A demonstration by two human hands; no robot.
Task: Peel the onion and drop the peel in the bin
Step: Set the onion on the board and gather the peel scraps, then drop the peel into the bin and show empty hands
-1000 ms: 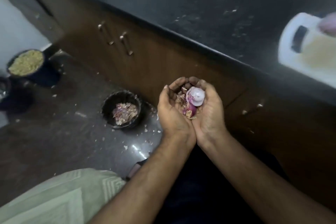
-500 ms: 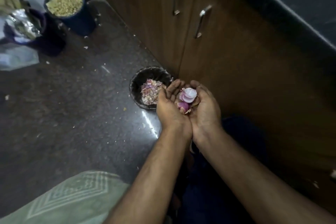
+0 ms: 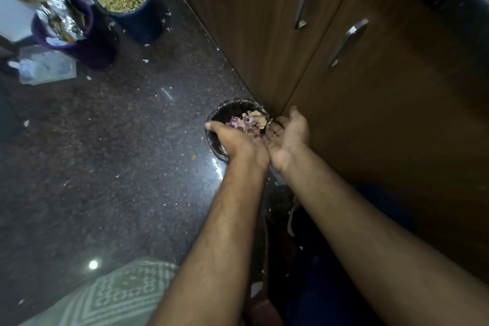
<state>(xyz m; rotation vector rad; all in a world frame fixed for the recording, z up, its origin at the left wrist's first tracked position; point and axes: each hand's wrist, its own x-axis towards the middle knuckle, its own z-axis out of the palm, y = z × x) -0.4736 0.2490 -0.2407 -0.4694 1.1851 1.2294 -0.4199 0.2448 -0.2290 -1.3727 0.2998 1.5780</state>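
Peel (image 3: 247, 124) is seen heaped in the bin (image 3: 215, 140); dropping looks nearly done. The left hand (image 3: 238, 140) is tipped over it, its fingers hidden; the right hand (image 3: 289, 132) is spread empty. No onion is seen.

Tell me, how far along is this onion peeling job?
Nearly finished, it seems. Purple and papery peel already lies in the black bin on the floor. In hand: the left hand is tipped over the bin and the right hand is open, palm up, with only scraps on it. The peeled onion itself is not visible. Left: shaking off the last bits.
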